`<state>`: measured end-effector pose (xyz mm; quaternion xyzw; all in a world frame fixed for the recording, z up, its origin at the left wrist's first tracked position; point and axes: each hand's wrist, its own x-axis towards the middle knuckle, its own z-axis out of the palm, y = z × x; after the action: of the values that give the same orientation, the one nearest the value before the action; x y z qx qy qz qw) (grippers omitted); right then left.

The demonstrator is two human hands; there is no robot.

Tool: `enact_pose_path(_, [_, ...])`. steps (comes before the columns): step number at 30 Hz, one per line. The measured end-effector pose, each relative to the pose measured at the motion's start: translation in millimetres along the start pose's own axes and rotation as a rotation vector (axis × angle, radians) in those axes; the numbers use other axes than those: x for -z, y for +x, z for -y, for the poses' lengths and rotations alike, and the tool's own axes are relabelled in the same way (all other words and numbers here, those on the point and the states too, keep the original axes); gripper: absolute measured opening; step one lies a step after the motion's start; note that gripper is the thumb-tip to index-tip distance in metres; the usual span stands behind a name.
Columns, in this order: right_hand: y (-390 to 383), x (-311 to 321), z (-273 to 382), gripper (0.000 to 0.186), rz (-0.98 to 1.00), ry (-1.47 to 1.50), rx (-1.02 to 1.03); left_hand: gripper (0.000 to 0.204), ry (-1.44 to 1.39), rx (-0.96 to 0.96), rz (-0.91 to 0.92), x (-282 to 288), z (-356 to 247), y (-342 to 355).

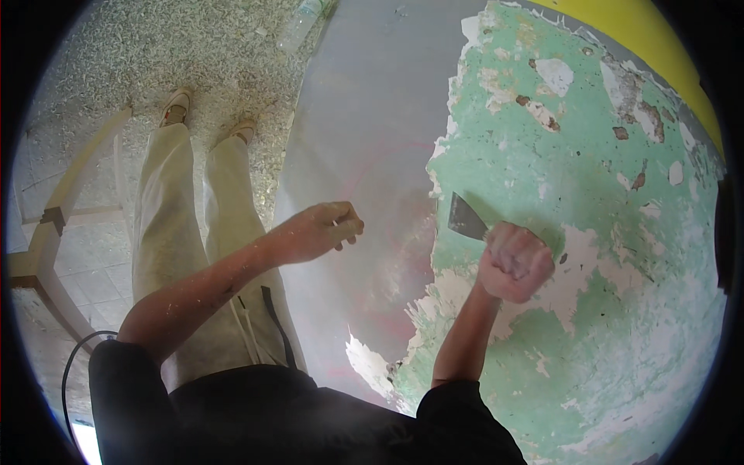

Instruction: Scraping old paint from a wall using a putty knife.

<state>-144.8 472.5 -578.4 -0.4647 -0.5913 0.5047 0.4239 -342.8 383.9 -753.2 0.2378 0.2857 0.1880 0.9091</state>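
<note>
We note the right hand (514,262) closed in a full fist around the handle of a flat, dark metal scraper (466,218); the handle itself is hidden inside the grip. The blade projects up and to the left of the knuckles, its edge set against the wall at the border between flaking green paint (589,178) and the bare grey plaster (372,132) already showing to the left of the hand. White patches of stripped undercoat (577,271) lie just right of and below the fist. The left hand (322,230) hangs clear of the wall, well left of the scraper, fingers loosely curled and holding nothing. Paint flakes (209,54) litter the floor beyond the left hand, around the person's shoes
</note>
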Motion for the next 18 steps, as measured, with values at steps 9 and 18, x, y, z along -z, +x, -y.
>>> enact_pose_path(9, [-7,4,-9,0.039,-0.055,0.048,-0.059,0.029,0.045,0.035,-0.02,1,2,2])
enact_pose_path(18, [-16,16,-54,0.041,0.026,-0.567,-0.027,0.03,0.004,-0.024,-0.04,8,7,3])
